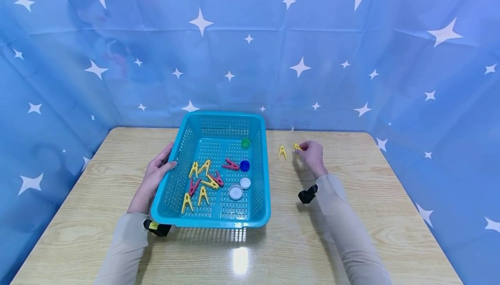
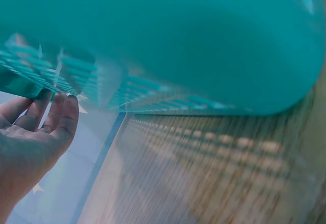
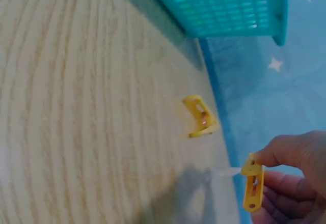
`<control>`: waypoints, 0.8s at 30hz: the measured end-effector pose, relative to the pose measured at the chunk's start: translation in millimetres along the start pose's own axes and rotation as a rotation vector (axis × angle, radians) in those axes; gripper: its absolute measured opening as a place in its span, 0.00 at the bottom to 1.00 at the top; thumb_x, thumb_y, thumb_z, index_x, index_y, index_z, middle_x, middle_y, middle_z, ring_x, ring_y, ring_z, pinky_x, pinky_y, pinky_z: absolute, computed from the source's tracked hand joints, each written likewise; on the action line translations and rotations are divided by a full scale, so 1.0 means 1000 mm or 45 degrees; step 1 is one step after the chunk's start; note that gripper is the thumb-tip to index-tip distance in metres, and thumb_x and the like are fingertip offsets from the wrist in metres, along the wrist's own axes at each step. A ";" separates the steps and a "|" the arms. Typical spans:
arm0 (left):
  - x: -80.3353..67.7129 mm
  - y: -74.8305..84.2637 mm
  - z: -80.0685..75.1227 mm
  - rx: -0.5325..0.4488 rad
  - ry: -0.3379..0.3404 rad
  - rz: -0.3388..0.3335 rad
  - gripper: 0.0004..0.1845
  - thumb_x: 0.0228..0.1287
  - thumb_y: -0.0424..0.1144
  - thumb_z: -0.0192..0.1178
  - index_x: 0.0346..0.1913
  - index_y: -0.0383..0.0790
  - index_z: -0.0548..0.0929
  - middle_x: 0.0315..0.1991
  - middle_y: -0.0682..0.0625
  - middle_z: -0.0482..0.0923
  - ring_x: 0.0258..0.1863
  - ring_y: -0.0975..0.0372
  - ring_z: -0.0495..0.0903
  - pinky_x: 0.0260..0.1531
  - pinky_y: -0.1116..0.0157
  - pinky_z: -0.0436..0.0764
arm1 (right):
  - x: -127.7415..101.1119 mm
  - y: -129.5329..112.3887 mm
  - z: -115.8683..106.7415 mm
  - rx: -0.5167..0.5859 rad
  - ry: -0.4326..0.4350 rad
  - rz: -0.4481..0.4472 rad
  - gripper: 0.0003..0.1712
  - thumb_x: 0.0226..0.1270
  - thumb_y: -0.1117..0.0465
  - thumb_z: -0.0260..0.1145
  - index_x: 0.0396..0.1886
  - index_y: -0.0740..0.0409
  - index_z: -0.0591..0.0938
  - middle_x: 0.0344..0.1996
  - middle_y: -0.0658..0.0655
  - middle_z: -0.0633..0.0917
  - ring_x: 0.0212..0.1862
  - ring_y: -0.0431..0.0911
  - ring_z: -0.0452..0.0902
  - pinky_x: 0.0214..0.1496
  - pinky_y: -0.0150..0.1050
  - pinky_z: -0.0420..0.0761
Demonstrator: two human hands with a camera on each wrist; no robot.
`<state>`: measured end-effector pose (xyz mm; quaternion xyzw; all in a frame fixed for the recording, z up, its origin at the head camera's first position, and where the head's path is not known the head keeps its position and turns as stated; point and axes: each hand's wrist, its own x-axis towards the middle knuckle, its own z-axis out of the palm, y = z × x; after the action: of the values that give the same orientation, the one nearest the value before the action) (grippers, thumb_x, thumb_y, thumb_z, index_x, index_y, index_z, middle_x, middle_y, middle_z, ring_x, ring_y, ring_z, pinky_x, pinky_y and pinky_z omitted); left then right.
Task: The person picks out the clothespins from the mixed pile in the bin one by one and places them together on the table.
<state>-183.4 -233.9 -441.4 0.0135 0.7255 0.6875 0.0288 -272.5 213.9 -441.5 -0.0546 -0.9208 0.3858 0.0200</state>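
Yellow plastic clothes peg (image 3: 252, 189) is pinched in the fingertips of the person's right hand (image 1: 312, 155), near the far edge of the light wooden table (image 1: 390, 215). A second yellow peg (image 1: 282, 152) lies on the table between that hand and the turquoise perforated plastic basket (image 1: 261, 155). The left hand (image 1: 156, 174) grips the basket's left rim, thumb over the edge, fingers against its outer wall.
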 end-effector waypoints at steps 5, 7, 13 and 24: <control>0.000 0.000 -0.001 0.010 -0.005 0.020 0.32 0.71 0.35 0.48 0.74 0.40 0.49 0.74 0.43 0.46 0.70 0.47 0.51 0.60 0.57 0.66 | 0.002 0.005 0.006 0.010 0.019 0.025 0.15 0.62 0.64 0.64 0.44 0.72 0.80 0.41 0.69 0.81 0.39 0.56 0.77 0.38 0.45 0.79; 0.000 -0.001 -0.001 0.010 -0.008 0.033 0.32 0.71 0.34 0.48 0.74 0.39 0.49 0.74 0.42 0.46 0.70 0.46 0.51 0.58 0.60 0.68 | 0.003 0.006 0.008 -0.002 0.036 0.016 0.14 0.62 0.65 0.64 0.43 0.72 0.81 0.40 0.69 0.81 0.37 0.56 0.78 0.37 0.45 0.79; 0.000 -0.002 -0.001 0.009 -0.012 0.029 0.32 0.71 0.35 0.48 0.74 0.39 0.49 0.74 0.42 0.46 0.70 0.46 0.52 0.57 0.57 0.68 | 0.007 0.010 0.014 -0.039 0.081 0.032 0.12 0.60 0.65 0.65 0.38 0.73 0.82 0.37 0.69 0.83 0.34 0.54 0.78 0.36 0.44 0.78; -0.001 -0.001 0.000 -0.028 -0.017 0.006 0.33 0.71 0.35 0.48 0.74 0.41 0.49 0.74 0.43 0.45 0.70 0.47 0.52 0.47 0.75 0.75 | 0.011 0.008 0.022 0.002 0.107 0.175 0.09 0.59 0.67 0.62 0.33 0.71 0.81 0.38 0.69 0.82 0.34 0.54 0.76 0.37 0.46 0.78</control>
<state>-182.6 -233.9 -442.2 0.0195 0.7176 0.6954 0.0322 -285.0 205.2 -463.0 -0.1336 -0.9129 0.3844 0.0321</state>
